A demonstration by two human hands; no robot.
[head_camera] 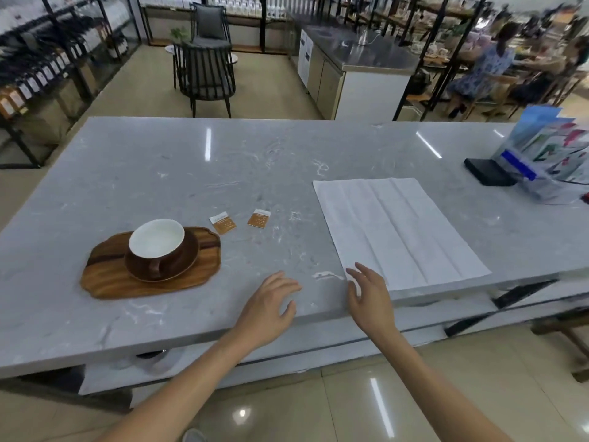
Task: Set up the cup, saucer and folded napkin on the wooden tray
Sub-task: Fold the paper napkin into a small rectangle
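A brown cup (157,247) with a white inside stands on a brown saucer (188,261), and both sit on the wooden tray (108,282) at the left of the grey marble table (191,167). A white napkin (398,231) lies unfolded and flat on the table to the right. My left hand (271,306) hovers open over the table's front edge, between tray and napkin. My right hand (369,295) is open with fingers spread at the napkin's near left corner; whether it touches the napkin I cannot tell.
Two small orange-and-white sachets (223,222) (259,218) lie behind the tray. A clear stand of leaflets (548,154) and a black box (487,172) stand at the far right. Chairs, shelves and seated people are beyond the table.
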